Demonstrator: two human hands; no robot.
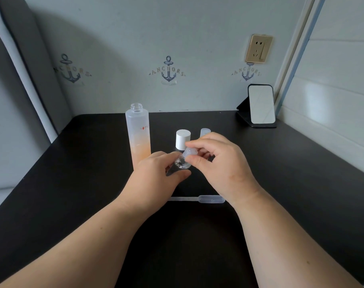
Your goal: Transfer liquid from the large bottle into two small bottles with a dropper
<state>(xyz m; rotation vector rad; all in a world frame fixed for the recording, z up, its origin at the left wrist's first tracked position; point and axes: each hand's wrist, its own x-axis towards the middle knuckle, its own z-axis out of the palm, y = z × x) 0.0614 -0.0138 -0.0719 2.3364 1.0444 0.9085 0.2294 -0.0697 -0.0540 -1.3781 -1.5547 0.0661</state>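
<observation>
The large frosted bottle (138,134) stands uncapped on the black table, with orange liquid in its lower part. Just right of it my left hand (156,177) grips a small clear bottle (182,163). My right hand (220,163) pinches that bottle's translucent cap (190,153) at its top. The large bottle's white cap (183,139) stands behind my hands. A second small bottle's translucent top (205,132) peeks out behind my right hand. The clear plastic dropper (199,198) lies flat on the table between my wrists.
A small mirror on a black stand (261,104) sits at the table's back right corner, under a wall socket (258,48). The black table (83,194) meets the wall at the back and a white panel on the right.
</observation>
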